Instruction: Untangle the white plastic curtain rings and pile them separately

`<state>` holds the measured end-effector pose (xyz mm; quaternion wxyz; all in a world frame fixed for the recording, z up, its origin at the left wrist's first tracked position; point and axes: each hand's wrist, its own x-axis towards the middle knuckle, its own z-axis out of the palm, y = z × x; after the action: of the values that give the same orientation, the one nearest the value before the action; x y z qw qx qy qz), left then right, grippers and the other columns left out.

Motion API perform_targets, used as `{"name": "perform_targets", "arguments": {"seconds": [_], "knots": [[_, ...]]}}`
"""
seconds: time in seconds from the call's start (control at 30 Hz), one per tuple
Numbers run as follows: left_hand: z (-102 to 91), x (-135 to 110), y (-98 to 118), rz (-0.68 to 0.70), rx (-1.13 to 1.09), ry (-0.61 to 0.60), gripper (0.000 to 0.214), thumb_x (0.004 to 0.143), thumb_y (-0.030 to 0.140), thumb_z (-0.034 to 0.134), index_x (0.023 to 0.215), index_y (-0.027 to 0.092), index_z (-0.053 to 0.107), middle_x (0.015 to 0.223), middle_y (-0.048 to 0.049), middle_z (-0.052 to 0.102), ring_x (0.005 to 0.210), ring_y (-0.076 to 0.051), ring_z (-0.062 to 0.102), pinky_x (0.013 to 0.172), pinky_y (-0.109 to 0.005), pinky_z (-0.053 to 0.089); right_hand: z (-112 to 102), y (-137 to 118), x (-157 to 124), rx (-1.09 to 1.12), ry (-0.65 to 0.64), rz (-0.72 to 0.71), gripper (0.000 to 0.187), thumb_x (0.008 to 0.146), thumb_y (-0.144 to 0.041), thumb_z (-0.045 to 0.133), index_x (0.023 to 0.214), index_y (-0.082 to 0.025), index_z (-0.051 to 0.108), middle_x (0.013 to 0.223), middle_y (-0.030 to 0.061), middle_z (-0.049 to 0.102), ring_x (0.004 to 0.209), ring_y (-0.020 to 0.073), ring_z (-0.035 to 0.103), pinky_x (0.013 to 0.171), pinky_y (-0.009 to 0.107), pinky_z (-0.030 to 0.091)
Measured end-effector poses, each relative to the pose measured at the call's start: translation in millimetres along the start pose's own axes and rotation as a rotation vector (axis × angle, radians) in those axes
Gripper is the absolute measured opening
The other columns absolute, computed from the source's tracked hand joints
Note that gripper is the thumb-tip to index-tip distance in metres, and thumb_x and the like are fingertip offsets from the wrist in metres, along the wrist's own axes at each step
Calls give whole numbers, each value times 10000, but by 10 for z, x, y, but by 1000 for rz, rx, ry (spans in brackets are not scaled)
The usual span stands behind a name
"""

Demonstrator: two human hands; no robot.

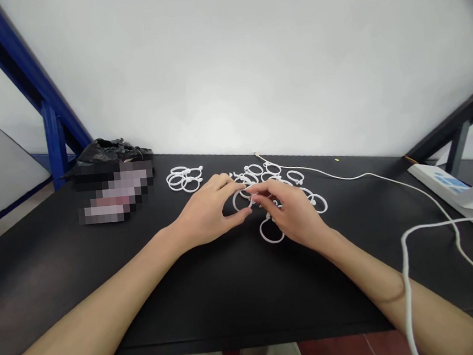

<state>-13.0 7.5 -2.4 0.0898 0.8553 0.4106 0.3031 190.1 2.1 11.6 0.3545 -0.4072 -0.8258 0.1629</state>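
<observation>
A white plastic ring (235, 201), like a shower curtain ring with a knobbed end, is held just above the black table between both hands. My left hand (206, 210) curls its thumb and fingers about the ring's left side. With thumb and forefinger, my right hand (291, 208) pinches the ring's right side, hiding its knob. Behind and beside the right hand lies a loose pile of similar rings (295, 176), partly covered by that hand. One ring (272, 242) lies nearer the front, below the right fingers. Left of the hands is a smaller group of rings (175, 183).
A black plastic bag (105, 150) and a blurred-out item (116, 196) are at the back left of the black table (230, 299). A white cable (366, 175) runs across the right side, looping over my right forearm. A white box (448, 189) stands at the right edge.
</observation>
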Motion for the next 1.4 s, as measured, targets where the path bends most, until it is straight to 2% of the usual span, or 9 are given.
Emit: {"name": "perform_targets", "arguments": {"seconds": [0.3, 0.57, 0.8, 1.1, 1.4], "knots": [[5, -13, 8, 48, -25, 18, 333, 866, 381, 618, 1147, 204, 596, 1075, -51, 588, 1002, -202, 548, 829, -338, 496, -22, 21, -5, 0, 14, -52, 114, 925, -155, 546, 942, -223, 636, 873, 0, 714, 782, 142, 659, 700, 279, 510], [0, -2, 6, -23, 5, 20, 327, 874, 460, 599, 1099, 222, 602, 1005, -38, 584, 939, -207, 555, 782, -356, 496, 9, 12, -1, -5, 23, -35, 165, 950, -174, 514, 1035, -229, 644, 981, 15, 724, 865, 154, 669, 754, 293, 515], [-16, 7, 38, -19, -18, 29, 293, 881, 471, 594, 1018, 213, 603, 927, -22, 592, 880, -196, 542, 749, -338, 470, 1, -6, -3, 0, 29, -10, 183, 964, -178, 487, 1038, -236, 643, 948, 11, 716, 829, 147, 662, 749, 286, 511], [-31, 13, 62, -42, -32, -20, 316, 879, 521, 582, 966, 218, 613, 867, -7, 626, 826, -191, 528, 702, -324, 455, 17, -5, -11, 28, 20, 26, 168, 972, -195, 472, 1014, -223, 632, 963, 20, 717, 843, 150, 666, 755, 285, 509], [-22, 7, 42, 0, -29, 1, 255, 877, 459, 595, 970, 223, 615, 842, -7, 636, 823, -190, 543, 709, -326, 471, 27, 4, -20, -8, 29, -14, 150, 956, -170, 486, 980, -230, 622, 895, 15, 701, 830, 162, 648, 765, 304, 501]]}}
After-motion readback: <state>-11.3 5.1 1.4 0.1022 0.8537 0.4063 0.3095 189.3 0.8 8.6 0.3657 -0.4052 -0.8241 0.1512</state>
